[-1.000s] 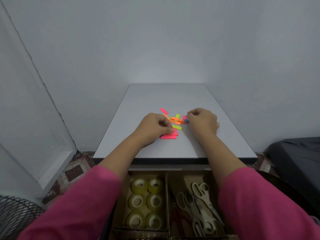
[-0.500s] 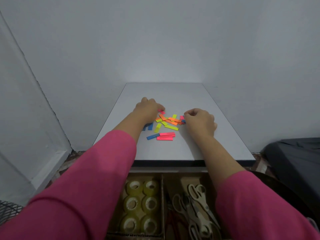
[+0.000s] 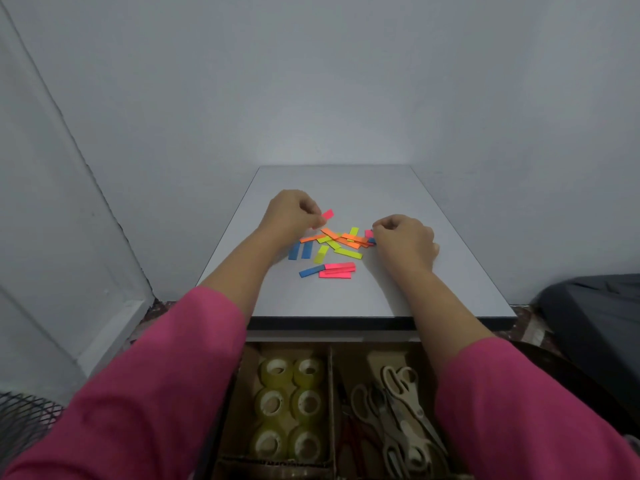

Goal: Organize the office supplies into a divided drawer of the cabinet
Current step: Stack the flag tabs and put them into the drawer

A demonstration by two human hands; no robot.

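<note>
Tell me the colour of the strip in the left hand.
Pink. The left hand pinches one pink strip by its end; head view shows it.

Left grip pinching; right grip curled

I see the grey cabinet top bearing scattered sticky tabs: orange, yellow, pink, blue. My right hand rests on it.

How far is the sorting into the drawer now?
Done: tape rolls and scissors lie in separate drawer sections. In hand: the left hand pinches a pink flag; the right hand rests curled at the pile. Left: the flags on the table.
</note>
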